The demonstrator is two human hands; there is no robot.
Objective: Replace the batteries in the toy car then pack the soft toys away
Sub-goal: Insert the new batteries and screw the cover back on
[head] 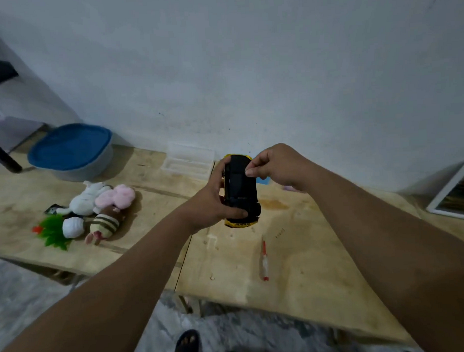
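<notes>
The toy car point(239, 191) is upside down above the table, its black underside facing me and yellow body showing at both ends. My left hand point(213, 200) grips it from the left side. My right hand point(275, 164) pinches at the car's top right edge with thumb and forefinger; what it pinches is too small to tell. A pile of soft toys point(99, 205) lies on the left table: a white one, a pink one, a brown striped one and a green spiky one. A red and white screwdriver point(264, 261) lies on the table below the car.
A grey basket with a blue lid point(70, 152) stands at the back left. A clear plastic box point(189, 161) sits against the wall behind the car. A white framed picture point(457, 192) leans at the far right. Two wooden tables point(310, 279) meet under my left arm.
</notes>
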